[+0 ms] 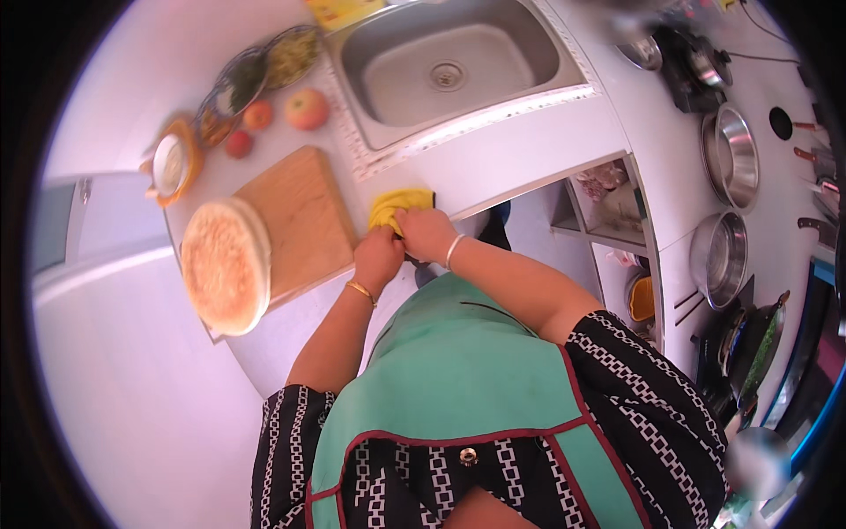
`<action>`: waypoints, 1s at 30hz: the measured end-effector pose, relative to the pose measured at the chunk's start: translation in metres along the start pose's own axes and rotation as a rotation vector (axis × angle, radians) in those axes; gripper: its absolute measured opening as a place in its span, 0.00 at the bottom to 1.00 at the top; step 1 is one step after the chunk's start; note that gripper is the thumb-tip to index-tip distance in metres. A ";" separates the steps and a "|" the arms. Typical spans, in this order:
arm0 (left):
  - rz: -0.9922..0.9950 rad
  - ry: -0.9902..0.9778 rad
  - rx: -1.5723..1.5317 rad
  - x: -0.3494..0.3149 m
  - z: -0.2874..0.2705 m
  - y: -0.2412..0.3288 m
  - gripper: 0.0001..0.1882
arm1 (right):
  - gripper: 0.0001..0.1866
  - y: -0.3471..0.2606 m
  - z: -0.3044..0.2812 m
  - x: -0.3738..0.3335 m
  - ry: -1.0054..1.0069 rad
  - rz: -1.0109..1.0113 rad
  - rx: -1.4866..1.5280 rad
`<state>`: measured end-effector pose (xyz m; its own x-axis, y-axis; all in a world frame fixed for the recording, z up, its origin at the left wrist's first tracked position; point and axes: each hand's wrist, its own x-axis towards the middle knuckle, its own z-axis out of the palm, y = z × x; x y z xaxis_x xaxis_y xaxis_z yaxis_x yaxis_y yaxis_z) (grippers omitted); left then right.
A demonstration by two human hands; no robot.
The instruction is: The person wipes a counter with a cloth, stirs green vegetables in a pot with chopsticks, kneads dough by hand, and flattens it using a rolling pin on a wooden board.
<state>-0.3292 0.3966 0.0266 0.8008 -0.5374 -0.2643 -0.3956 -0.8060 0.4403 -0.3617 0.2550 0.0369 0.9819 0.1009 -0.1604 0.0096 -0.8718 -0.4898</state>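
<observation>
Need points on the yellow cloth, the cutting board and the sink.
Yellow cloth point(401, 199): head view, fabric just above the hands.
Cutting board point(304, 216): head view, bare wood beside the flatbread point(222, 266).
Sink point(388, 84): head view, basin floor left of the drain point(447, 76).

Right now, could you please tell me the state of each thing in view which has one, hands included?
Left hand, closed on the cloth
Right hand, closed on the cloth
Yellow cloth, bunched up
Cutting board, flat, partly covered in this view
Round flatbread, whole, browned on top
Red fruits, whole
Pale green shreds, heaped
Under-counter shelves, open, holding items
Steel pots, uncovered
</observation>
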 end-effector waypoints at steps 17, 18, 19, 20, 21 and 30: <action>-0.027 0.141 -0.398 -0.037 -0.041 0.006 0.11 | 0.15 -0.023 0.000 0.079 0.345 -0.108 -0.107; -0.030 0.107 -0.414 -0.045 -0.037 -0.002 0.11 | 0.14 -0.030 0.001 0.082 0.285 -0.171 -0.143; -0.076 0.090 -0.405 -0.061 -0.032 -0.010 0.11 | 0.13 -0.032 0.002 0.070 0.210 -0.214 -0.179; -0.121 0.073 -0.396 -0.076 -0.027 -0.016 0.11 | 0.11 -0.033 0.002 0.056 0.137 -0.257 -0.217; -0.151 0.076 -0.395 -0.085 -0.025 -0.018 0.11 | 0.08 -0.030 0.003 0.043 0.111 -0.336 -0.327; -0.198 0.173 -0.544 -0.102 -0.012 -0.006 0.12 | 0.16 0.066 -0.052 0.021 0.294 -0.333 -0.304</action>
<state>-0.4028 0.4591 0.0607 0.9153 -0.3053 -0.2628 0.0185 -0.6199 0.7845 -0.3309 0.1751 0.0460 0.9276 0.2950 0.2293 0.3408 -0.9196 -0.1957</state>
